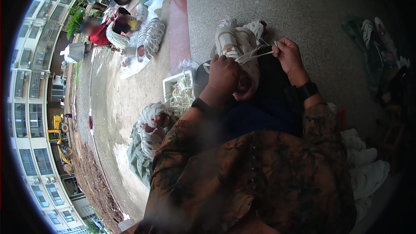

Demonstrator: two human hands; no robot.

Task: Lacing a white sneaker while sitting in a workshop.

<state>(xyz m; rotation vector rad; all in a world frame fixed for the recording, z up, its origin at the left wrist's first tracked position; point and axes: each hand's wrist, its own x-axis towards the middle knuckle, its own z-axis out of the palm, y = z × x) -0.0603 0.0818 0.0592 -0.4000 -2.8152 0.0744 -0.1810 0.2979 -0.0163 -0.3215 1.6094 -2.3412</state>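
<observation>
We are steadying a white fabric shoe upper (236, 41) on our lap with the left hand (225, 76) clenched around it. Right hand (288, 56) is pinching a thin white lace (255, 55), stretched leftward toward the shoe.

Single head-worn fisheye view, looking steeply down, close over the lap, edges perhaps too warped to judge

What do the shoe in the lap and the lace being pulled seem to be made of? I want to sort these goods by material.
The white shoe looks like smooth synthetic leather or coated fabric: matte, pale panels with stitched seams, though blur leaves it open. The lace, pulled by the right hand while the left hand steadies the shoe, appears to be flat woven textile: thin, limp and white.
</observation>
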